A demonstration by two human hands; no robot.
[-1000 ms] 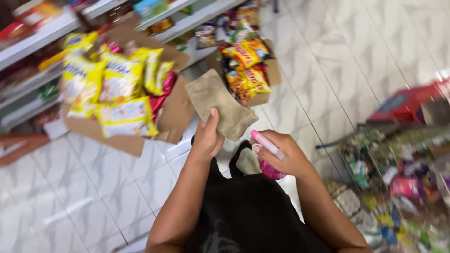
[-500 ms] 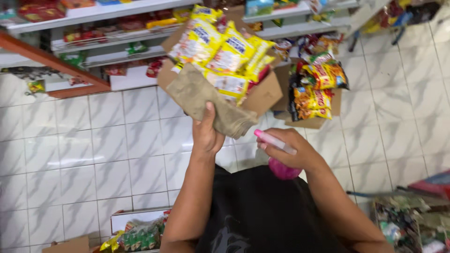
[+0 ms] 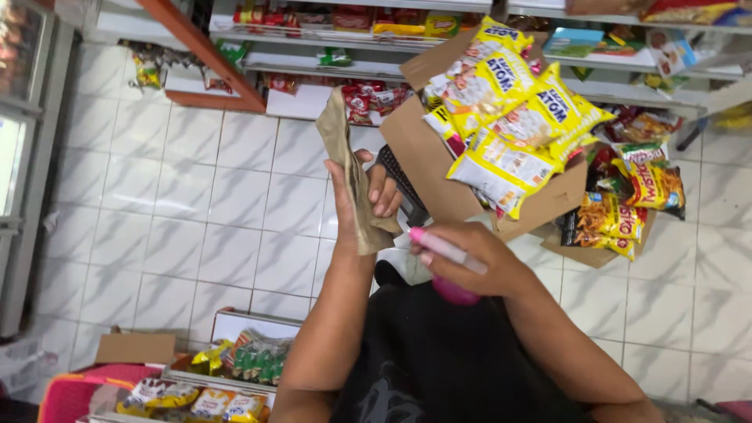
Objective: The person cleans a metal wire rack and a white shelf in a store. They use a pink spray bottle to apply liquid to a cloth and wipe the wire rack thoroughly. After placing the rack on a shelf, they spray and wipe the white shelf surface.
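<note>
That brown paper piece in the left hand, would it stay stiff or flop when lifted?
The brown paper piece probably flops: it is creased and bends over the left hand. It looks thin, so likely light. Held edge-on, it might tear if pulled hard.

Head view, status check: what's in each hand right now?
Left hand grips flat brown paper piece, raised upright. Right hand holds pink-capped marker. Nothing between them.

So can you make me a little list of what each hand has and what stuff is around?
left hand: holds up a flat brown paper bag
right hand: grips a pink spray bottle
in front: open cardboard box full of yellow snack packs
beside it: smaller box of orange and red snack packs
behind: shop shelves with packets
floor: white tiles
bottom left: pink basket
</note>
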